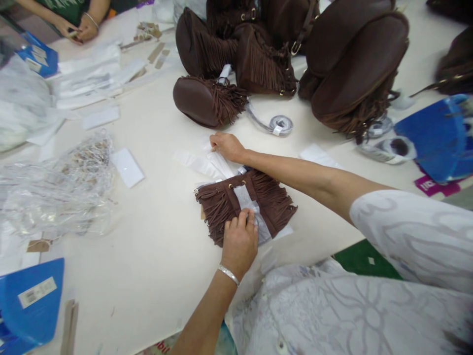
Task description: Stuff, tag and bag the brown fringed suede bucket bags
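A person's left hand (240, 241), a bracelet (228, 274) on the wrist, presses down on a small brown fringed bag (275, 204) lying flat near the front edge of a white tabletop (155, 266). The fingers (242, 220) are bent close together on a white strip (246, 197) that runs across the bag's middle; whether they pinch it or only pin it cannot be told. The right hand (227, 146) reaches across to a clear plastic sleeve (197, 162) just beyond the bag, fingers curled narrow on the film, the grip itself hidden. The bag looks light, soft and floppy, its suede-like face offering friction while the loose fringe would slip through a hold; the firmer top edge by the metal eyelets seems the surest place to take it. The sleeve looks thin and slick, best lifted by an edge. More brown bags (354, 69) are heaped at the far side, crumpled plastic (62, 187) lies to the left, a blue card (29, 296) sits at the near corner, and a co-worker's hands (79, 29) rest at the far left.
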A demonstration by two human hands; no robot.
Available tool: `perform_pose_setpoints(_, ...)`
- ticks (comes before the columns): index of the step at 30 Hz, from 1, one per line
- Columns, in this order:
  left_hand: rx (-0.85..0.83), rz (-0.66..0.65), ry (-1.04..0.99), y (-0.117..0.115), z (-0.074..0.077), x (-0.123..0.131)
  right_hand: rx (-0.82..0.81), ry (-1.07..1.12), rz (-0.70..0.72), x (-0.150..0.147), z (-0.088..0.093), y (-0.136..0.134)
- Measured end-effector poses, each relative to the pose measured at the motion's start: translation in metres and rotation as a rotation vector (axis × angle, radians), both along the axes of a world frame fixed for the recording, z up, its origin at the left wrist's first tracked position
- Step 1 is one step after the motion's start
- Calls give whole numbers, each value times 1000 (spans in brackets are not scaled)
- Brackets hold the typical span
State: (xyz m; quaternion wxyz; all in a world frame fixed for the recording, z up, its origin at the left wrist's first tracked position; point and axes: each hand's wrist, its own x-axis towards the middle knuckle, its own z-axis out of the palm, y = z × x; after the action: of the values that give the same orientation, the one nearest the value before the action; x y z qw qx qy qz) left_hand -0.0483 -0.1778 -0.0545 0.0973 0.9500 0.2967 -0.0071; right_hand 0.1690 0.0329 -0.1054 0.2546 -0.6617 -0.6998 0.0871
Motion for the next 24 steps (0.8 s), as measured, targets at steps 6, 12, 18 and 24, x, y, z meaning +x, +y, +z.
perform_pose_setpoints(6, -21, 16, 20, -1, 1, 2, -13, 67, 28, 2, 3, 0)
perform_pose_setpoints(12, 13, 23, 5, -3, -1, 2, 8, 48, 41, 2, 6, 1)
perform_pose_setpoints(18, 17, 29, -17, -3, 0, 0, 19, 63, 27, 1, 3, 2)
perform_pose_setpoints(24, 15, 27, -15, -2, 0, 0, -1, 107, 8, 2, 2, 3)
